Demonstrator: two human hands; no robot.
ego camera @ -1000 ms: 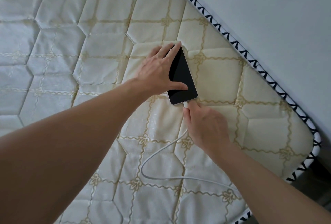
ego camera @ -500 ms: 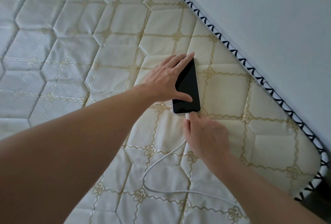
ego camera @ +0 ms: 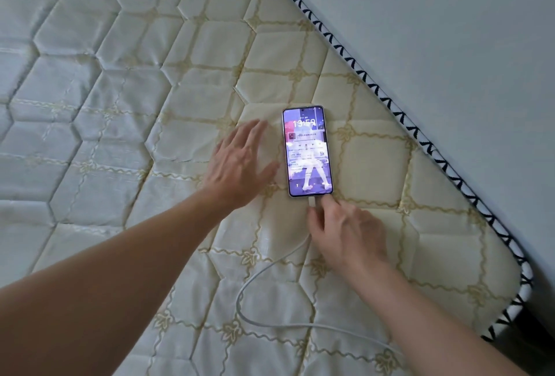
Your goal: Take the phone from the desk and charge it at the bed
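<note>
phone [ego camera: 307, 152] lies flat, face up on the mattress [ego camera: 150, 105], near the corner by the wall [ego camera: 450, 30], screen lit with a lock screen showing a clock and purple wallpaper. white charging cable [ego camera: 258, 279] is plugged into the phone's bottom edge, plug [ego camera: 312, 202] just below it; the cable loops down over the mattress and runs off toward the lower right, partly hidden under the right forearm

left hand [ego camera: 240, 165] is just left of the phone, palm down, fingers spread apart and empty, blurred, not touching the phone as far as visible; cannot tell whether it rests on the mattress or hangs just above it

right hand [ego camera: 348, 231] is below the phone, thumb and forefinger together pinching the plug at the phone's port, other fingers curled loosely

mattress is quilted cream with gold stitched pattern, edge trimmed in black-and-white zigzag piping [ego camera: 390, 102] running along the wall
</note>
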